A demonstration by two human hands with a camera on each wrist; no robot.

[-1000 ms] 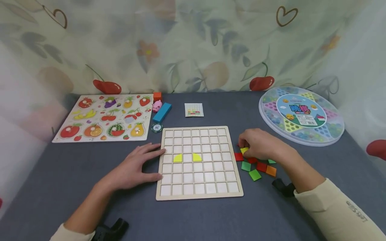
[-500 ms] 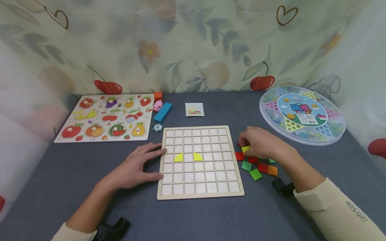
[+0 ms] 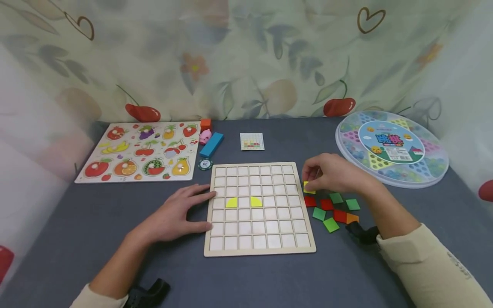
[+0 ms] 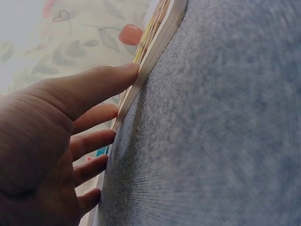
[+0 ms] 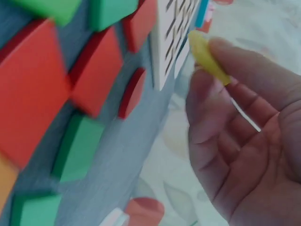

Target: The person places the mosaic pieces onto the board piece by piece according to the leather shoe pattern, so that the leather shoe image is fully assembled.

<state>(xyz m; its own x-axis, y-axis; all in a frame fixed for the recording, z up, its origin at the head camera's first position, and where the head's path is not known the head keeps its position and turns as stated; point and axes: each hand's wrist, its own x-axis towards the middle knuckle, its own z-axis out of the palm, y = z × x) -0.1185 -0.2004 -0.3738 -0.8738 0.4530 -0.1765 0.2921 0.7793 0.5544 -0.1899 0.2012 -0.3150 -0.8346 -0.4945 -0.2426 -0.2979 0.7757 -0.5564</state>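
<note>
Yellow and small, a piece (image 3: 309,188) is pinched between the thumb and fingers of the right hand (image 3: 333,173), just beside the board (image 3: 260,213), at two o'clock from its centre. The left hand (image 3: 171,214), fingers spread and relaxed, touches the board's edge at nine o'clock. Two yellow quarters (image 3: 232,203) lie on the board. Red, green and orange tiles (image 3: 327,204) are scattered at three, a card (image 3: 252,141) at twelve, the fruit puzzle (image 3: 135,156) at ten.
</note>
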